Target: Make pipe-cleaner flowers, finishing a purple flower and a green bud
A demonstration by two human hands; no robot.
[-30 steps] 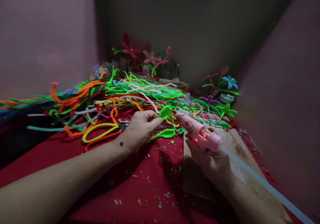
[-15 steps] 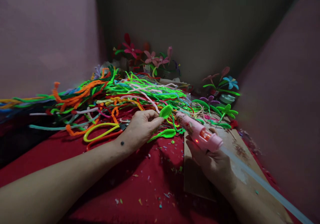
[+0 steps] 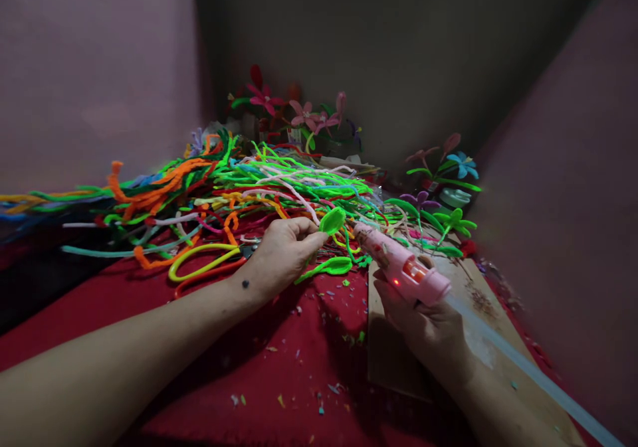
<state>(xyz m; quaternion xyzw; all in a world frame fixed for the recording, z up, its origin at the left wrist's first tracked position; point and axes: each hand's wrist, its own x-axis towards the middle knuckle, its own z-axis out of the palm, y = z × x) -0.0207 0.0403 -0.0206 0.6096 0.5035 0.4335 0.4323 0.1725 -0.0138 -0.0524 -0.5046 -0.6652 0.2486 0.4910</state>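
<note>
Between the thumb and fingers of my left hand (image 3: 286,251) is a bright green pipe-cleaner leaf (image 3: 332,221), its rounded blade facing up. My right hand (image 3: 423,327) is wrapped round a pink glue gun (image 3: 401,264) with a lit red light and a long clear glue stick (image 3: 528,364) coming out of its back. The gun's nozzle points at the leaf from close by on the right; whether they touch I cannot tell. Just below my left fingers, a second green leaf (image 3: 336,266) lies on the red cloth (image 3: 249,380).
A large heap of coloured pipe cleaners (image 3: 299,181) spreads behind my hands. Yellow and orange-handled scissors (image 3: 204,263) lie left of my wrist. Under my right hand is a brown board (image 3: 399,360). Pipe-cleaner flowers (image 3: 306,115) stand at the back; fuzz scraps litter the cloth.
The glue gun and my right hand have shifted very slightly to the right, with the nozzle a touch farther from the leaf. My left hand keeps its hold on the leaf.
</note>
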